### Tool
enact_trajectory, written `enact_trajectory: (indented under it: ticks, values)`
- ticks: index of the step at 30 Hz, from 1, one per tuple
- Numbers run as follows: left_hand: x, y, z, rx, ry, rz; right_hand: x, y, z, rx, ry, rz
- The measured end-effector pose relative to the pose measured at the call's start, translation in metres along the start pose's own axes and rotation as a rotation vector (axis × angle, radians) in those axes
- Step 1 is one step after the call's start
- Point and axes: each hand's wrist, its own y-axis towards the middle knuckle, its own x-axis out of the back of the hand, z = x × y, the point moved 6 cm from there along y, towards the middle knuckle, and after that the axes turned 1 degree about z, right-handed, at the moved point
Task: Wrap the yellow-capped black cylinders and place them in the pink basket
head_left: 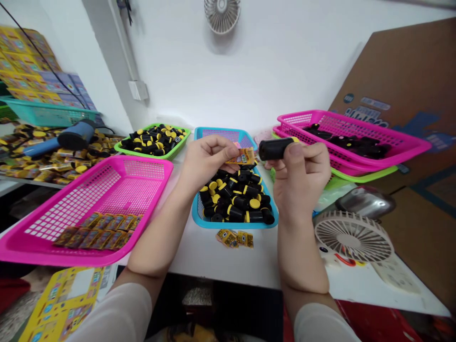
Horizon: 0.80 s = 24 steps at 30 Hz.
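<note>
Between its thumb and fingers, my left hand (213, 154) pinches a small yellow printed wrapper sleeve (245, 156). My right hand (302, 175) grips a black cylinder with a yellow cap (276, 148), held sideways with its black end towards the wrapper. A small gap separates the two. Below them stands a blue basket (235, 225) heaped with similar black cylinders with yellow caps (237, 197). In front of that basket, several flat yellow wrappers (235, 238) lie on the white table (213, 263).
At left, a pink basket (149, 173) holds rows of wrapped pieces (103, 231). Behind it, a green basket (171, 151) is full of cylinders. Stacked pink baskets (402, 142) and a small fan (352, 235) stand at right. A blue heat-gun-like tool (76, 135) rests on wrapped pieces at far left.
</note>
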Motion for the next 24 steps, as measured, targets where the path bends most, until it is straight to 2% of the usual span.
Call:
enact_trajectory:
  ticks: [5,9,14,20,24]
  values:
    - [-0.003,-0.002,0.004,0.06,-0.059,0.018,-0.008,-0.005,-0.006,-0.118,0.029,0.085]
    - [-0.001,-0.002,0.007,0.064,-0.068,0.024,-0.008,-0.001,-0.004,-0.121,0.052,0.09]
    - [-0.004,-0.003,0.006,0.056,-0.062,0.064,-0.01,0.0,-0.004,-0.123,-0.031,0.145]
    - [-0.009,-0.007,-0.005,-0.057,-0.025,0.061,-0.007,-0.002,-0.011,-0.181,-0.022,0.137]
    - [-0.011,-0.011,-0.011,-0.12,0.009,0.068,-0.005,-0.001,-0.009,-0.154,-0.035,0.131]
